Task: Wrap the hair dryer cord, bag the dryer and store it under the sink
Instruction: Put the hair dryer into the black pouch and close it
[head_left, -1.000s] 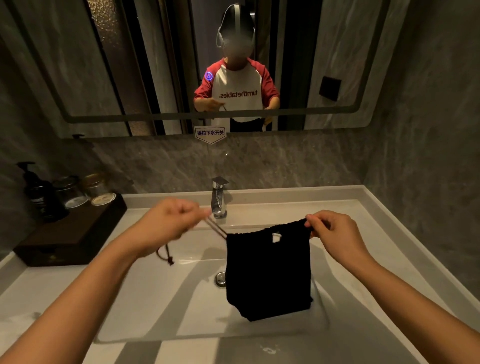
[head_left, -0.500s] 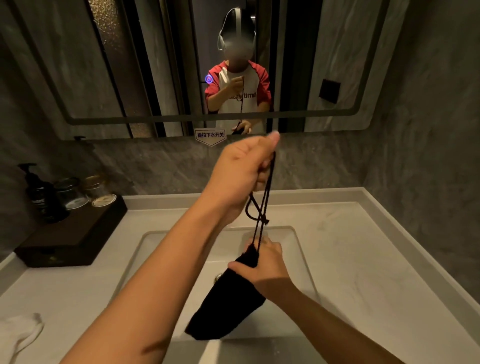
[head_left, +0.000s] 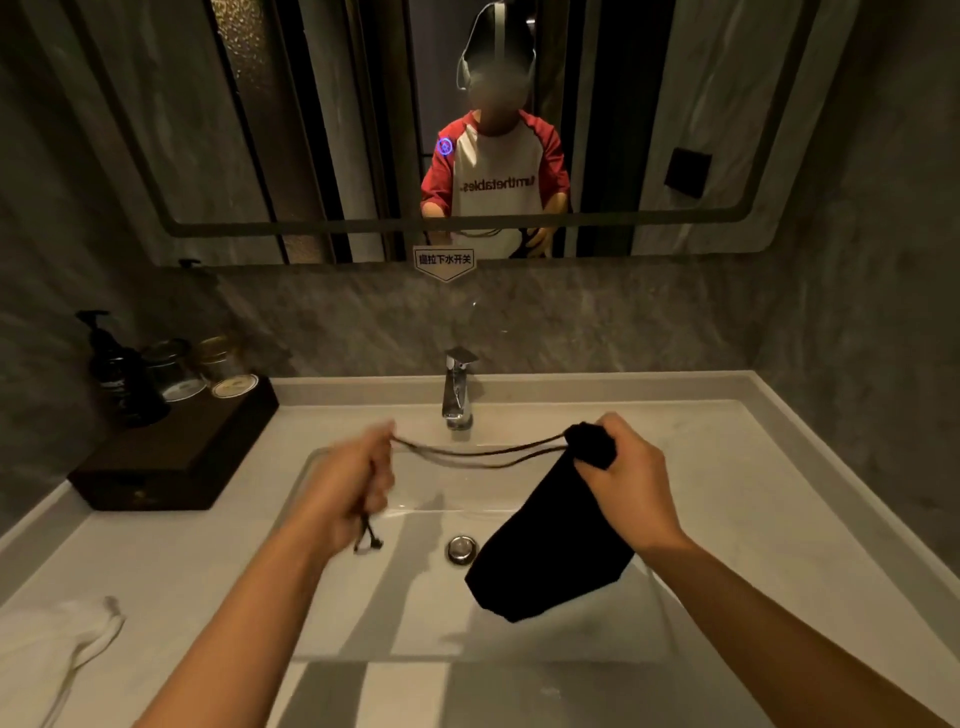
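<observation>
Over the sink (head_left: 332, 613), right hand (head_left: 631, 480) grips the black bag (head_left: 550, 551) (neck cinched), left hand (head_left: 345, 493) fisted on its drawstring (head_left: 478, 457)

One bag (head_left: 553, 540), two jars (head_left: 174, 366), one bottle (head_left: 117, 371)

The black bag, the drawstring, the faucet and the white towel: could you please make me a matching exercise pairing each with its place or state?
Things:
1. black bag
2. drawstring
3. faucet
4. white towel

Places or states:
A. lying on the counter at the near left
B. standing at the back edge of the sink
C. stretched between the two hands
D. hanging over the basin, its neck gripped by the right hand

Pairs: 1-D, 2-C, 3-B, 4-A
</observation>
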